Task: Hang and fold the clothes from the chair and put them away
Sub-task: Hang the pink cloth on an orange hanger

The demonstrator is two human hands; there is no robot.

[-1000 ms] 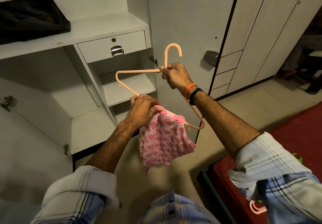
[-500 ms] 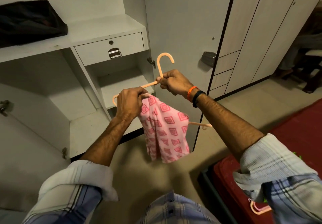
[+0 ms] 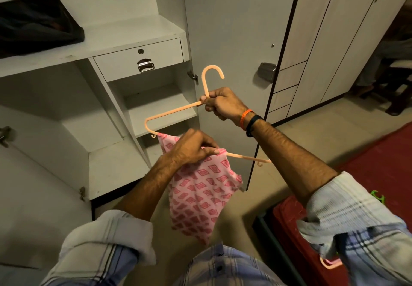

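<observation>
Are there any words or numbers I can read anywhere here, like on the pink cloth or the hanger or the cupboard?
None can be read.
Pink cloth: only a pattern of darker pink squares, no letters.
Peach hanger: plain, no brand showing.
Drawer: just a keyhole and a metal handle, no label.
Wristbands: any print is too small to tell.

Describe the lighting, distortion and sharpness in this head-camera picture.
Head view: wide-angle bend bows the wardrobe door and shelves; light is dim and warm, darkest at the right edge; hanger, cloth and both hands are sharp, with no glare.
</observation>
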